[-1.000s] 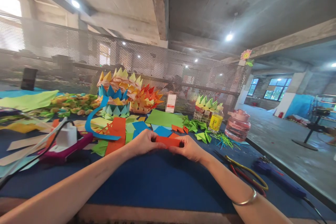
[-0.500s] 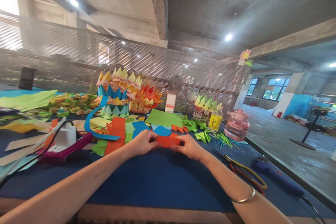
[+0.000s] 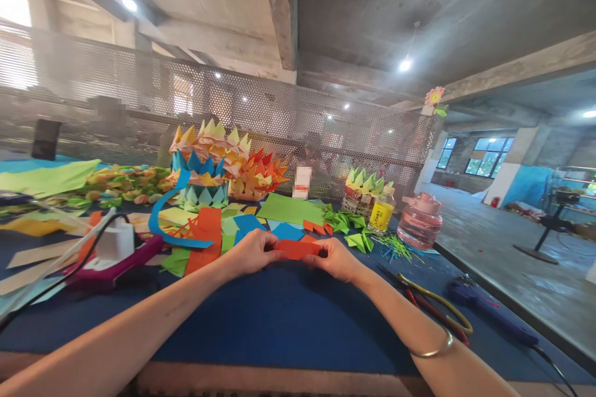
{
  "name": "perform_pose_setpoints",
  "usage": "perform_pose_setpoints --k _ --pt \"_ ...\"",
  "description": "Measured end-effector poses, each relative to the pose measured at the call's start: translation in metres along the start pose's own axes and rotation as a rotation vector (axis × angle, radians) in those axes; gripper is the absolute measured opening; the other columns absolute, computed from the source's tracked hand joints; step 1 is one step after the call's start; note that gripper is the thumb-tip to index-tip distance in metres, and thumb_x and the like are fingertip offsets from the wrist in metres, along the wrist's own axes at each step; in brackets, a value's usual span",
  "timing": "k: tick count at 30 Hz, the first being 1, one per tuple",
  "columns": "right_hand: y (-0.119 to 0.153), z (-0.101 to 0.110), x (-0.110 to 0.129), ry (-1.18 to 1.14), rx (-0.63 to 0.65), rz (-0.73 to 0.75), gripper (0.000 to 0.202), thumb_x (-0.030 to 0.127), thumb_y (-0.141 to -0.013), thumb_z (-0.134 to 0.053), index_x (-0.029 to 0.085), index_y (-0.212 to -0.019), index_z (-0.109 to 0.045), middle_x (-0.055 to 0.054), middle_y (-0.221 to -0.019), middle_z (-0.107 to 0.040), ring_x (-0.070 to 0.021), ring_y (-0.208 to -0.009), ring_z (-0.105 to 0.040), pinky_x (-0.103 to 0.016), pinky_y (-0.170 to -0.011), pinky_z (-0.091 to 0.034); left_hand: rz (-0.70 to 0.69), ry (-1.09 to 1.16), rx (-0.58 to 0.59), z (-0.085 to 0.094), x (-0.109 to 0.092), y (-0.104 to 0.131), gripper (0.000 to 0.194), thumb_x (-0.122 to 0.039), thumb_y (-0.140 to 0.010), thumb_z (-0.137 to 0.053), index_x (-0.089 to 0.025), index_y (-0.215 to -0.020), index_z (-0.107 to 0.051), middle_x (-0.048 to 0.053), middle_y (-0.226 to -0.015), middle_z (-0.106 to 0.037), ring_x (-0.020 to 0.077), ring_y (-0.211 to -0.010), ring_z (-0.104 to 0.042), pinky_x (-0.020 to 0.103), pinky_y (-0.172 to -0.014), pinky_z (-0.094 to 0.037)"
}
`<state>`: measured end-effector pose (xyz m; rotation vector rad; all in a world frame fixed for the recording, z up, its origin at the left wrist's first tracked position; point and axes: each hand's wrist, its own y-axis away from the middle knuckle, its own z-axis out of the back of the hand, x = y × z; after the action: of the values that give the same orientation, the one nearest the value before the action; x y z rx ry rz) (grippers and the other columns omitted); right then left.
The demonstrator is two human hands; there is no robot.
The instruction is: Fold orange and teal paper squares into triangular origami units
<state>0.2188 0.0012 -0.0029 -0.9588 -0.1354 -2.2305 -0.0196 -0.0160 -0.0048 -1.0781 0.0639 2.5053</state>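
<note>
A small piece of orange-red paper is stretched between my two hands, a little above the blue table surface. My left hand pinches its left end, and my right hand pinches the right end; a bracelet circles the right wrist. Just behind the paper lie blue paper pieces and a green sheet. Small folded orange pieces and folded green pieces rest beyond my right hand. To the left of my left hand is a strip of orange paper.
Folded-paper crowns stand at the back left. A purple power strip with cables sits left. On the right are a yellow-labelled bottle, a pink water jug, scissors and a blue corded tool. A perforated screen rises behind.
The ends of the orange-red paper look slightly more bent in at my fingertips. Both hands stay in almost the same place, still gripping it.
</note>
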Motion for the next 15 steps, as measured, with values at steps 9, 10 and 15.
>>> perform_pose_setpoints --k 9,10,15 --pt "-0.0025 0.0016 -0.0069 0.056 -0.091 -0.067 0.026 0.038 -0.095 -0.059 0.012 -0.097 -0.064 -0.002 -0.089 -0.066 -0.0153 -0.076 -0.065 -0.031 -0.069 -0.056 0.059 0.058 -0.037 0.0017 -0.0012 -0.0007 0.023 -0.034 -0.094 -0.060 -0.011 -0.090 -0.062 -0.001 -0.079 -0.062 0.0116 -0.065 -0.061 0.025 -0.059 -0.052" --pt "-0.0029 0.0020 -0.0077 0.062 -0.108 -0.071 0.026 0.038 -0.096 -0.058 0.012 -0.098 -0.064 -0.002 -0.090 -0.066 -0.0154 -0.076 -0.065 -0.031 -0.069 -0.056 0.062 0.083 -0.034 0.0015 -0.0014 -0.0008 0.023 -0.034 -0.095 -0.060 -0.012 -0.091 -0.062 -0.001 -0.079 -0.062 0.0111 -0.064 -0.060 0.025 -0.058 -0.052" --pt "-0.0036 0.0043 -0.0059 0.080 -0.147 -0.057 0.023 0.034 -0.096 -0.058 0.013 -0.105 -0.063 -0.004 -0.100 -0.066 -0.0175 -0.086 -0.066 -0.035 -0.076 -0.056 0.060 0.254 -0.063 0.0029 -0.0051 0.0003 0.028 -0.039 -0.097 -0.056 -0.012 -0.092 -0.062 0.000 -0.079 -0.062 0.0104 -0.062 -0.059 0.025 -0.058 -0.052"
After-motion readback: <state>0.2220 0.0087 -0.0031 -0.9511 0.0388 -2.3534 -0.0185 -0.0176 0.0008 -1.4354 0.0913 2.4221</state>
